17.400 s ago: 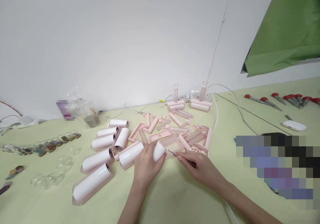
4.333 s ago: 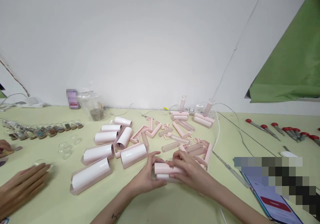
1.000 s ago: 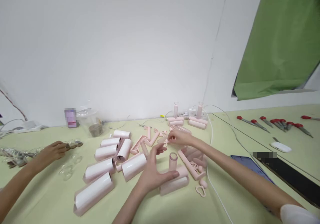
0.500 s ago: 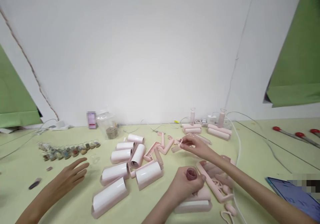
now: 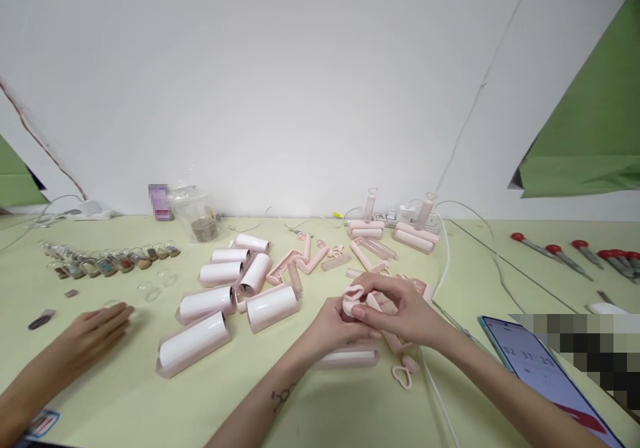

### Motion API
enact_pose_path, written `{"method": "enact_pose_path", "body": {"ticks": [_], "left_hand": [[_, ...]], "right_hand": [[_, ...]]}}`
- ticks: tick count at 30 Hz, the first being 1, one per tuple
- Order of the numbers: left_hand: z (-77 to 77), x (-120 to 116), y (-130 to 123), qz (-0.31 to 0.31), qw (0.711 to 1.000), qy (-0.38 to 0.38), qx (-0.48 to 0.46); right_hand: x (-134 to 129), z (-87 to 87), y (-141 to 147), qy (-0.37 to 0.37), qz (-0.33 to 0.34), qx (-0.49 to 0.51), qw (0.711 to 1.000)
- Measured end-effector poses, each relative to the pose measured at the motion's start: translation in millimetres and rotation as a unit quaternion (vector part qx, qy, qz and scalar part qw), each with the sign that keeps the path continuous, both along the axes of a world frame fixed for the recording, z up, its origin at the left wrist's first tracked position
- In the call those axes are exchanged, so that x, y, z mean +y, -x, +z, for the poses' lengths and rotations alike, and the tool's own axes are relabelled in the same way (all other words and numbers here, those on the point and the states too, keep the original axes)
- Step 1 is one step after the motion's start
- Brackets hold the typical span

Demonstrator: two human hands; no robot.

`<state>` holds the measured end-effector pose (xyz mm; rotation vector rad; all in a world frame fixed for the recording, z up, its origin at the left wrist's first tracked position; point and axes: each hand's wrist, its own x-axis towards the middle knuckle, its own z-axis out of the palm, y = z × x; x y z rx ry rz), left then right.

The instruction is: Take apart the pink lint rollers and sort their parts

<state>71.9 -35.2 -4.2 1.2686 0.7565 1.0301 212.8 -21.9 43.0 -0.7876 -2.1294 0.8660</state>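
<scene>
My left hand (image 5: 331,331) is wrapped round a small pink tube, mostly hidden by the fingers. At the tube's top, my right hand (image 5: 410,311) pinches a pink heart-shaped piece (image 5: 353,293); the two parts touch. Just beyond and under my hands lie pink frame parts and a white roll (image 5: 350,357) in a clear pink cover. A loose pink heart ring (image 5: 401,377) rests nearer the front. Several white rolls (image 5: 273,307) are spread to the left, with angled pink frames (image 5: 316,258) behind them. Two pink rollers with upright handles (image 5: 417,236) stand near the wall.
Another person's hand (image 5: 100,331) is at the left, by clear domes (image 5: 149,291) and rows of small filled domes (image 5: 107,265). A plastic tub (image 5: 200,218) stands at the back. A white cable, a phone (image 5: 545,375) and red-topped tools (image 5: 563,258) are on the right.
My right hand has come back from the pink parts near the wall to my left hand, bringing the heart-shaped piece onto the tube. The view has shifted, and the other person's hand has moved nearer the front.
</scene>
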Motion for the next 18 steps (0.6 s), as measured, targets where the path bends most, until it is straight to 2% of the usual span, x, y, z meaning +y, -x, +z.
{"method": "enact_pose_path", "body": {"ticks": [2,5,12,16,18], "left_hand": [[-3.1,2,2,-0.030,0.999,-0.004,-0.017],[-8.2,3,1,-0.027,0.999,-0.008,-0.027],[-6.6,4,0,-0.033,0.999,-0.020,0.008],[-5.9,1,0,-0.015,1.000,0.002,-0.003],[-6.8,-2,-1,0.007,1.000,0.017,-0.013]], "right_hand": [[0,-2.7,2,0.008,0.013,0.017,1.000],[0,-7.2,4,0.028,0.034,0.051,0.998],[12,-2.7,14,0.050,0.099,-0.015,0.994],[11,-3.3,22,0.177,0.161,-0.062,0.969],[10,-7.4,24,0.211,0.169,-0.059,0.961]]}}
